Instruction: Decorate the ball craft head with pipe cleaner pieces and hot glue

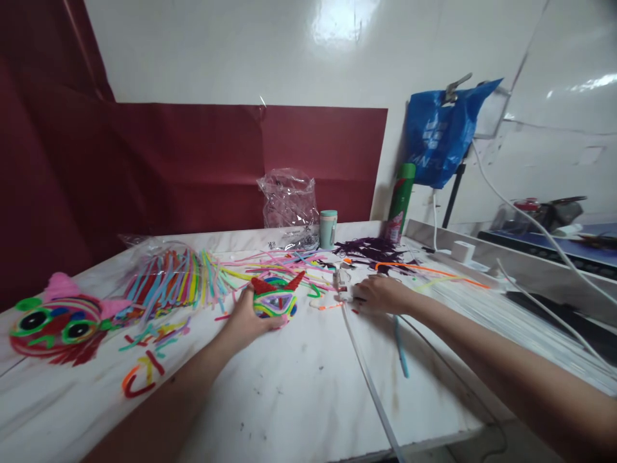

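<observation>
As left hand [247, 323] holds figure [274, 301], seemingly fuzzy

- One camera sits on the person's head, looking forward and down at the white table [308, 399].
- The left arm [187, 392] and right arm [501, 360] look big and close, low in the picture.
- Up top is the wall [193, 51], farther off, maybe blurry at right.
</observation>
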A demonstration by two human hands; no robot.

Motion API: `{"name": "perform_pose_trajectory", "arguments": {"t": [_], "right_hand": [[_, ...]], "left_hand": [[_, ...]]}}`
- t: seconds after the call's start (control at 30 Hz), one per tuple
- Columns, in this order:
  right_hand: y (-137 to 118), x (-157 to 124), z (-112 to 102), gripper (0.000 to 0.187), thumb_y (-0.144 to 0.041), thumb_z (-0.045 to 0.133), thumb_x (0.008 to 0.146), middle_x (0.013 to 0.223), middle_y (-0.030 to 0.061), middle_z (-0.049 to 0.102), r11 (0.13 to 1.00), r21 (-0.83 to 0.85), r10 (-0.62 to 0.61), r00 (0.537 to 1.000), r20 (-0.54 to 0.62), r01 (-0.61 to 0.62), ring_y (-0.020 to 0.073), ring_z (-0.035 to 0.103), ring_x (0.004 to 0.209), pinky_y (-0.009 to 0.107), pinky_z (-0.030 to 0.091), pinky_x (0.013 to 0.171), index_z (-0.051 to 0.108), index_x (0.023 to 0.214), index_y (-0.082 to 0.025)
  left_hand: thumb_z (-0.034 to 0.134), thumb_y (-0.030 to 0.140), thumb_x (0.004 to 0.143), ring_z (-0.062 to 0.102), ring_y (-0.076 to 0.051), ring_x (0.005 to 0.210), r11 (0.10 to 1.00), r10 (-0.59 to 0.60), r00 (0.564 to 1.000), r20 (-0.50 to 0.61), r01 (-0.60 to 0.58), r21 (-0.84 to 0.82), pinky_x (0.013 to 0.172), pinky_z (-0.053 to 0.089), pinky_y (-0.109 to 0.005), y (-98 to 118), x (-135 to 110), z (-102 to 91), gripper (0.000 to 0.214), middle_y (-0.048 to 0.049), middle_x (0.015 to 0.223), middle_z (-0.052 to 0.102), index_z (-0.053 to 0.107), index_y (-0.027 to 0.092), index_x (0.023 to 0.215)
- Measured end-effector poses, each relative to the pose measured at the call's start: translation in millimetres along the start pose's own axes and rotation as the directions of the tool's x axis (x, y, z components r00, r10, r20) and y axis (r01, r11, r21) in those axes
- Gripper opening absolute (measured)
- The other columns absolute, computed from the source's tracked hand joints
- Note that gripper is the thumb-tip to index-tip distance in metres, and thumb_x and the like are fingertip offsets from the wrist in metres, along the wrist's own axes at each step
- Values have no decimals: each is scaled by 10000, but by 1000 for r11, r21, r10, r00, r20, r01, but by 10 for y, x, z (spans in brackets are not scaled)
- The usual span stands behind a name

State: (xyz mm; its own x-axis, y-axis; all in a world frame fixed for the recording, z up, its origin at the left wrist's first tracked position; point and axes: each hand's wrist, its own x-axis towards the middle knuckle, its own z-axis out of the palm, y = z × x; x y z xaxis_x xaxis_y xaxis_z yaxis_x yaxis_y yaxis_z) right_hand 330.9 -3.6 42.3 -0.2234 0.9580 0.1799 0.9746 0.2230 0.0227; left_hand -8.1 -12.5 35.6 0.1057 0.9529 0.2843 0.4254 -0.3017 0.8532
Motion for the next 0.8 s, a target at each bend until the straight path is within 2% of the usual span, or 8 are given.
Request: {"name": "perform_pose_trajectory", "arguments": {"t": [0.17, 0.27, 0.33, 0.47, 0.57, 0.67, 0.8], "right_hand": [[49, -7, 86, 315, -268, 657, 696, 947, 164, 673, 999, 37, -10, 996, -94, 14, 290, 610, 896, 323, 436, 733, 655, 981, -135], [-5, 1, 23, 176, -197, 549, 781, 901, 136, 675, 994, 99, -21, 983, -184, 40, 236, 613, 836, 287, 427, 716, 661, 903, -138], [-99, 9, -9, 177, -155, 480, 817, 830, 102, 672, 985, 146, -55, 973, -223, 90, 197, 605, 768, 260, 418, 684, 657, 819, -154], [-408, 68, -13, 166, -104, 505, 778, 724, 44, 664, 948, 241, -150, 959, -238, 208, 156, 587, 689, 225, 404, 643, 634, 709, -182], [-644, 162, -33, 199, -181, 465, 841, 683, 41, 650, 933, 312, -90, 957, -275, 178, 143, 567, 620, 220, 384, 575, 610, 704, -173], [-777, 253, -104, 277, -266, 374, 898, 670, 39, 634, 921, 368, -6, 951, -308, 125, 135, 544, 580, 216, 369, 524, 587, 755, -162], [-669, 272, -189, 247, -281, 392, 875, 693, 33, 647, 930, 358, 6, 970, -245, 85, 137, 562, 601, 219, 385, 547, 597, 797, -169]], "left_hand": [[800, 418, 544, 622, -250, 993, 999, -35, 999, -40, 35, -4, 899, 475, -389, 97, -18, -12, 663, -78, 1053, 655, 500, 193, 1091], [798, 417, 541, 632, -245, 947, 999, -50, 996, -80, 50, 9, 858, 493, -374, 112, -11, -5, 597, -64, 985, 665, 513, 191, 1015], [797, 412, 541, 632, -241, 930, 999, -40, 994, -98, 40, 6, 843, 497, -373, 109, -4, 11, 585, -62, 978, 663, 507, 191, 998], [791, 407, 548, 622, -241, 942, 999, -31, 990, -139, 32, 7, 840, 492, -370, 106, -2, 37, 567, -66, 997, 648, 495, 190, 980], [791, 419, 550, 613, -246, 966, 999, -22, 987, -160, 25, 20, 860, 480, -374, 83, -6, 41, 585, -69, 1008, 635, 490, 189, 995], [797, 427, 545, 600, -247, 1003, 1000, 21, 986, -168, -23, -10, 891, 461, -381, 11, 2, 46, 639, -73, 1046, 624, 488, 191, 1053], [821, 419, 507, 584, -252, 1034, 997, 38, 987, -159, -47, -53, 906, 448, -380, -113, 24, 56, 704, -86, 1096, 608, 500, 193, 1093]]}}
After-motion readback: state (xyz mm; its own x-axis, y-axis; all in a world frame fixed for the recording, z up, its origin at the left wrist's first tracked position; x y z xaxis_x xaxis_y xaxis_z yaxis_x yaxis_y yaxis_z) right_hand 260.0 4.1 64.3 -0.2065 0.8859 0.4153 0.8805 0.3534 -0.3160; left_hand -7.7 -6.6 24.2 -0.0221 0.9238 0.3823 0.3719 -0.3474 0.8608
